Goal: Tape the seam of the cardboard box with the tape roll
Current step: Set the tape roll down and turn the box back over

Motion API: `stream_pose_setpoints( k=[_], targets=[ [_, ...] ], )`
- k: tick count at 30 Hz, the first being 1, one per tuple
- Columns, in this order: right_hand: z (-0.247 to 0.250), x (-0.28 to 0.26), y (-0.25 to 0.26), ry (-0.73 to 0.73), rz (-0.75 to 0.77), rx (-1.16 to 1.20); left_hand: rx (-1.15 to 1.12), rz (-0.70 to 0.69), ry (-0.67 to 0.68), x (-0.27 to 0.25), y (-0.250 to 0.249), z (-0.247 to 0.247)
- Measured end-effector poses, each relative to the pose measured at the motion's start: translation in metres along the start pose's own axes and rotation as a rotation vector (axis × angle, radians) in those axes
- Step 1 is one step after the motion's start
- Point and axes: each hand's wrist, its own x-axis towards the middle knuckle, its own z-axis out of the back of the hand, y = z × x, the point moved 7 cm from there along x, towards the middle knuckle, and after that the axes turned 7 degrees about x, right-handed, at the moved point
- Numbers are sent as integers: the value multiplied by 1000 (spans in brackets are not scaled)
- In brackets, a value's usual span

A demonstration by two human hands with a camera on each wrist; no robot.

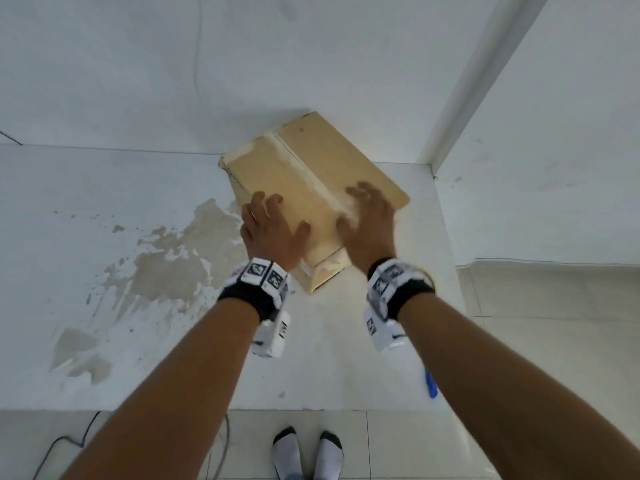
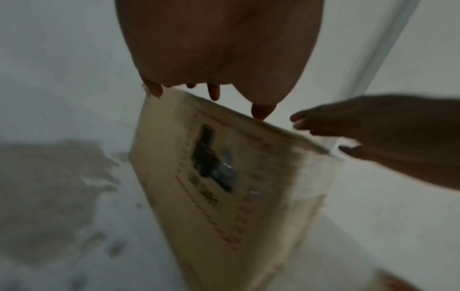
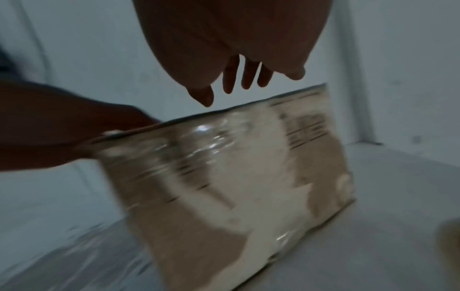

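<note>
A tan cardboard box (image 1: 277,168) lies skewed on the white table (image 1: 346,358), with a centre seam (image 1: 304,168) bearing whitish tape residue. My left hand (image 1: 273,230) is spread over the box's near-left corner, its fingertips (image 2: 214,94) at the top edge. Over the seam at the near end my right hand (image 1: 367,220) lies with fingers (image 3: 246,76) straight. Neither hand holds anything. The box's printed side (image 2: 224,187) and its glossy taped side (image 3: 236,177) are blurred. No tape roll is plainly visible.
A blue object (image 1: 430,384) lies on the table, half hidden by my right forearm. Brown stains (image 1: 166,265) mark the table's left part. Walls close the back and right. A blurred tan shape (image 3: 448,242) sits at the picture's right edge.
</note>
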Motion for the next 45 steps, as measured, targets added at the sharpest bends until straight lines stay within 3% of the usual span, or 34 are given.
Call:
stream_pose_setpoints(
  k=[3, 5, 9, 14, 18, 21, 24, 31, 38, 45],
  targets=[
    [-43, -39, 22, 289, 11, -135, 220, -190, 90, 29, 15, 0],
    [-52, -46, 18, 357, 63, -259, 305, -262, 127, 32, 21, -4],
    [-33, -31, -7, 488, 191, -352, 355, -286, 77, 14, 10, -7],
    [10, -6, -46, 642, 99, -488, 518, -363, 78, -17, -15, -15],
    [1, -7, -22, 619, 3, -443, 478, -419, 44, 0, -13, 1],
    [-18, -20, -12, 572, -34, -315, 435, -273, 103, 28, 28, 11],
    [-19, -16, -26, 531, -12, -356, 386, -207, 197, 39, 57, 5],
    [-2, 22, -59, 571, 51, -369, 283, -166, 173, 42, 28, -15],
    [-4, 30, -63, 539, 71, -358, 257, -178, 115, 50, 28, -17],
    [-4, 24, -58, 531, 29, -366, 284, -176, 183, 51, 27, -13]
  ],
)
